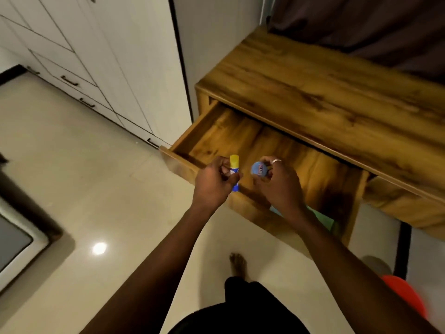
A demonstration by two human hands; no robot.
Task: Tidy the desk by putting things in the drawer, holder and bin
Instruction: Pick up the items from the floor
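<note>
The wooden desk's drawer (192, 131) stands pulled out, its inside mostly bare wood. Over its front edge my left hand (214, 182) grips a glue stick (234, 169) with a yellow cap and a blue-and-white body, held upright. Just to the right, my right hand (277, 182) holds a small round blue object (259, 169) with a red-and-white label, fingers curled round it above the drawer. Something green (322, 219) lies in the drawer's near right part, half hidden by my right forearm.
The wooden desk top (325, 92) runs to the right above the drawer. White cabinets (96, 56) line the wall at left. A red round object (407, 297) sits on the tiled floor at lower right. My bare foot (238, 263) stands below the drawer.
</note>
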